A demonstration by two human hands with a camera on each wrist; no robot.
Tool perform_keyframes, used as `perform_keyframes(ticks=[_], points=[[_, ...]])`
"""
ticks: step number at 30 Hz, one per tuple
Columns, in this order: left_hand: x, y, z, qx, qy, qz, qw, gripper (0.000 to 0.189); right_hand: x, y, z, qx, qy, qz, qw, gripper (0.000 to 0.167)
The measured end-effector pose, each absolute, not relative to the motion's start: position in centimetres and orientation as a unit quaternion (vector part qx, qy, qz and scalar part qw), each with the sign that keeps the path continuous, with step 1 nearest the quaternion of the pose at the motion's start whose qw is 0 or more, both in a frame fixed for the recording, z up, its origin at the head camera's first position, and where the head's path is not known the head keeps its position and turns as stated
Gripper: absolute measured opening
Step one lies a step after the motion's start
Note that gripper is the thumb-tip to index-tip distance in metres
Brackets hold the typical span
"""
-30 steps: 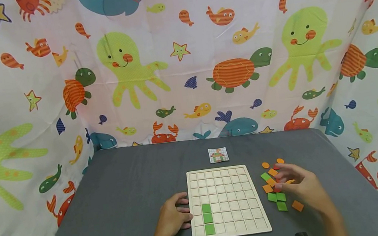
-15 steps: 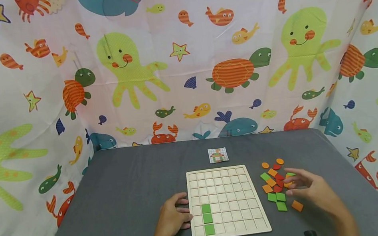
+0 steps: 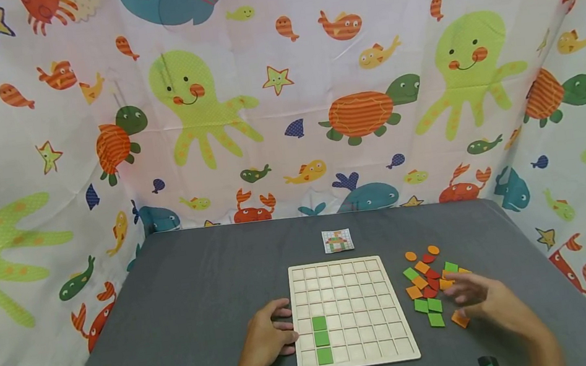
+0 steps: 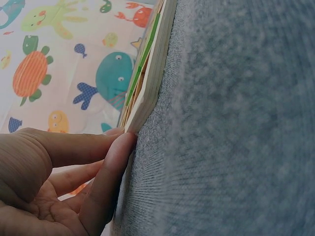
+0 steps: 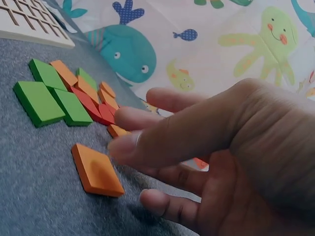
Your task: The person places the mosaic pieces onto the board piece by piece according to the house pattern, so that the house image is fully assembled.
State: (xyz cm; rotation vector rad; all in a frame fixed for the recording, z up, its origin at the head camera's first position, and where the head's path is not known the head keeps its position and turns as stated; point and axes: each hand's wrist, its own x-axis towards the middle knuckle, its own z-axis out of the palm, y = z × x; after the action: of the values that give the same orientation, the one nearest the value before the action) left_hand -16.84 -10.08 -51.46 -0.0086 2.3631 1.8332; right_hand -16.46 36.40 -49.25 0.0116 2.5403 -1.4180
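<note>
A pale wooden grid board lies on the table, with green square tiles in a column near its left side. My left hand is at the board's left edge, and the left wrist view has thumb and finger pinching that edge. To the right of the board, my right hand hovers with spread, relaxed fingers and nothing in them. Below its thumb is a lone orange square tile, set apart from the others. Red tiles, green tiles and orange tiles lie in a loose cluster beside it.
Behind the board lies a small printed card with a coloured grid picture. Two round orange discs sit at the cluster's far end. A cloth curtain with sea animals borders the grey table at the back and sides.
My right hand has drawn back from the tile cluster, rightward and toward me, uncovering red, green and orange tiles. The left hand and the board have stayed put.
</note>
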Motion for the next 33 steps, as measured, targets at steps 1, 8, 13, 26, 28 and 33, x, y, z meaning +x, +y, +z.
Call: perform_keyframes(ticks=[1, 8, 13, 26, 28, 33], points=[[-16.8, -10.1, -51.4, -0.002, 0.788, 0.611, 0.075, 0.072, -16.5, 36.6, -49.3, 0.001, 0.868, -0.483, 0.119, 0.073], [-16.9, -10.1, -51.5, 0.0, 0.788, 0.611, 0.077, 0.072, -16.6, 37.5, -49.8, -0.029, 0.871, -0.47, 0.138, 0.072], [-17.0, -10.3, -51.7, 0.001, 0.793, 0.604, 0.079, 0.072, -16.6, 37.8, -49.9, -0.045, 0.867, -0.472, 0.153, 0.074], [-17.0, -10.3, -51.6, -0.001, 0.791, 0.607, 0.079, 0.072, -16.9, 37.5, -50.1, -0.046, 0.86, -0.48, 0.165, 0.072], [-17.0, -10.3, -51.6, -0.001, 0.791, 0.607, 0.079, 0.072, -17.0, 37.4, -50.2, -0.046, 0.86, -0.479, 0.168, 0.072], [-16.9, -10.3, -51.6, -0.002, 0.791, 0.607, 0.078, 0.072, -16.9, 37.2, -50.1, -0.043, 0.86, -0.48, 0.169, 0.072]])
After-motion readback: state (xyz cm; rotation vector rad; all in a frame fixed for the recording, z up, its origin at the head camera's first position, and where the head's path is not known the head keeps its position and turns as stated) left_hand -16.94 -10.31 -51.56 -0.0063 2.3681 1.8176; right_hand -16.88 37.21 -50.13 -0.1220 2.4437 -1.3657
